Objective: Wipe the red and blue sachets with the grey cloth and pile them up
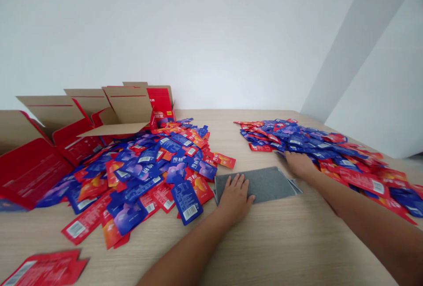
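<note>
My left hand [235, 198] lies flat, fingers stretched out, on the left end of a thin stack of grey flat bags [264, 183] in the middle of the wooden table [264, 242]. My right hand [299, 163] rests at the stack's far right corner, fingers reaching into a pile of red and blue sachets [324, 149]; its fingertips are hidden among them. A larger heap of the same sachets [148, 171] lies left of the grey stack.
Several open cardboard boxes [112, 109] with red printed sides stand at the back left, one red box [29, 171] lying near the left edge. Loose red sachets [42, 268] lie at the front left corner. A white wall rises behind the table.
</note>
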### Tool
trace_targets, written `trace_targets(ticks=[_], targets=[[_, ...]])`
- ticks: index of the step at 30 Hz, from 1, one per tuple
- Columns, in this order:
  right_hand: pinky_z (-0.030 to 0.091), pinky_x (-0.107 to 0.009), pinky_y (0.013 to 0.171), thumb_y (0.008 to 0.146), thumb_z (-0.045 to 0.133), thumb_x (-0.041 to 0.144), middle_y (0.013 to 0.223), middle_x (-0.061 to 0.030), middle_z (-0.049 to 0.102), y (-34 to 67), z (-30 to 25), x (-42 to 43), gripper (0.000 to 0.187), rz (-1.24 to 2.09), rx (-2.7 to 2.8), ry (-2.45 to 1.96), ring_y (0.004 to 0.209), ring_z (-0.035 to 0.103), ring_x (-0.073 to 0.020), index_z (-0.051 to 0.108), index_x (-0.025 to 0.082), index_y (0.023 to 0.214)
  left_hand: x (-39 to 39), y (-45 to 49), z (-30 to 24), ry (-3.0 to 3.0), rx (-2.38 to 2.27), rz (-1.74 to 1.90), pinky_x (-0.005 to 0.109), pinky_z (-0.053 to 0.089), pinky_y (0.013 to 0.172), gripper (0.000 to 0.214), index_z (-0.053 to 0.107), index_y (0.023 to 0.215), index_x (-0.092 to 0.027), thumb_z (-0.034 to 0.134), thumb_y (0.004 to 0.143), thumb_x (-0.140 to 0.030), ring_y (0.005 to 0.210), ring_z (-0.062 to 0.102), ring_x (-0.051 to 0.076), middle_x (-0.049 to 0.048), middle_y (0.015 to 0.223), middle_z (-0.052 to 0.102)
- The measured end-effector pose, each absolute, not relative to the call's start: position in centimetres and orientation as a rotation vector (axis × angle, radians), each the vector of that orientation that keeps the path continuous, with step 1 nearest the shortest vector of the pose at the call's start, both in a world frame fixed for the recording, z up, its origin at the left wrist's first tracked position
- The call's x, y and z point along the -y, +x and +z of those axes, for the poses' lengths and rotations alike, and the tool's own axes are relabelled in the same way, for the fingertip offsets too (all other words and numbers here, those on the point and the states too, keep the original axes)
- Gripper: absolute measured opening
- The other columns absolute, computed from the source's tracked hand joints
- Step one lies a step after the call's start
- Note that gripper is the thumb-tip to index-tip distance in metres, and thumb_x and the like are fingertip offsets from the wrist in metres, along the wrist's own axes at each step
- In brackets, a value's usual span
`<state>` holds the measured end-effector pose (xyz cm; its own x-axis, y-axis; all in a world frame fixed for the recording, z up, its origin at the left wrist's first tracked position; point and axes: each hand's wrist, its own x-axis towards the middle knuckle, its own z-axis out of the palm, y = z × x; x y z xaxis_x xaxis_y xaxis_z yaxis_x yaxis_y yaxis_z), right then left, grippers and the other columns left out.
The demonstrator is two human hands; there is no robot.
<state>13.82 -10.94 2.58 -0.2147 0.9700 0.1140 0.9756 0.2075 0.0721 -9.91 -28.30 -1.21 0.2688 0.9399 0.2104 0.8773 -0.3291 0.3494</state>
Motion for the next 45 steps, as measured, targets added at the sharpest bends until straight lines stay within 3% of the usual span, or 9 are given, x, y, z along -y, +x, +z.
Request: trace_targets(ticks=[6,8,12,17,22,29,37,41,45], targets=[[0.045,-0.042,0.076,0.091,0.032,0.028,0.107,-0.027,0.06,12.3,5.2,12.5,0.046,-0.125,2.103,-1.866,0.094,0.061,-0.0323,0.037,0.0,0.127,28.0,-9.9,-1.2,2.218,-1.66,0.702,0.045,0.018,0.11,0.049,0.041,0.131,-0.008,0.037,0.086,-0.027,0.132,0.03,0.026,0.0162,0.139,0.039],[0.045,-0.038,0.079,0.091,0.032,0.034,0.114,-0.022,0.059,10.4,4.8,13.7,0.048,0.0,2.061,-1.757,0.097,0.06,-0.0275,0.037,0.004,0.128,27.7,-10.1,-1.5,2.056,-1.681,0.835,0.043,0.022,0.11,0.053,0.032,0.136,-0.006,0.034,0.084,-0.017,0.132,0.031,0.024,0.0171,0.14,0.037],[0.048,-0.033,0.077,0.085,0.045,0.037,0.104,-0.0059,0.066,6.1,1.5,17.3,0.042,0.252,2.171,-1.53,0.088,0.062,-0.0202,0.048,0.019,0.123,27.2,-10.5,-2.1,1.819,-1.671,1.042,0.041,0.025,0.11,0.064,0.019,0.14,-0.007,0.033,0.078,-0.006,0.132,0.029,0.022,0.0172,0.143,0.03],[0.04,-0.042,0.089,0.083,0.049,0.039,0.119,-0.0147,0.057,3.4,-2.5,21.6,0.05,0.119,2.39,-1.289,0.109,0.05,-0.0273,0.048,0.015,0.127,27.2,-10.6,-2.4,1.805,-1.654,1.067,0.042,0.025,0.11,0.064,0.022,0.139,-0.009,0.034,0.076,-0.005,0.131,0.032,0.021,0.0158,0.141,0.035],[0.039,-0.046,0.087,0.089,0.038,0.042,0.131,-0.0115,0.049,5.0,-3.2,22.5,0.046,-0.148,2.466,-1.332,0.115,0.044,-0.0292,0.043,0.024,0.131,27.2,-10.4,-2.6,1.89,-1.671,1.013,0.04,0.026,0.11,0.062,0.025,0.137,-0.002,0.034,0.075,-0.004,0.131,0.032,0.023,0.0197,0.14,0.034],[0.039,-0.047,0.089,0.087,0.039,0.038,0.112,-0.0165,0.058,10.3,-2.7,20.3,0.044,-0.22,2.441,-1.362,0.106,0.048,-0.031,0.053,0.016,0.123,27.3,-10.4,-2.4,1.89,-1.646,0.973,0.042,0.026,0.11,0.068,0.025,0.138,-0.002,0.036,0.071,-0.001,0.131,0.031,0.025,0.0201,0.141,0.033],[0.042,-0.043,0.092,0.088,0.037,0.033,0.12,-0.0119,0.052,7.2,2.7,24.1,0.048,0.045,2.378,-1.162,0.108,0.051,-0.026,0.036,0.022,0.135,27.1,-10.5,-2.8,1.82,-1.646,1.094,0.044,0.02,0.112,0.075,0.023,0.14,-0.007,0.036,0.066,0.002,0.135,0.021,0.024,0.0162,0.145,0.026],[0.04,-0.042,0.095,0.091,0.032,0.035,0.123,-0.0104,0.056,4.9,2.8,25.7,0.043,0.234,2.553,-1.007,0.114,0.05,-0.0228,0.045,0.021,0.13,27.0,-10.5,-3.2,1.796,-1.681,1.118,0.044,0.02,0.111,0.07,0.024,0.138,-0.003,0.034,0.069,0.0,0.135,0.021,0.024,0.0196,0.144,0.026],[0.034,-0.046,0.1,0.091,0.033,0.032,0.137,-0.0095,0.044,4.5,-0.3,25.6,0.042,0.243,2.702,-1.01,0.127,0.037,-0.0232,0.047,0.021,0.129,26.9,-10.5,-3.6,1.791,-1.665,1.141,0.046,0.02,0.111,0.07,0.023,0.139,-0.007,0.033,0.07,0.0,0.135,0.022,0.024,0.0172,0.145,0.027]])
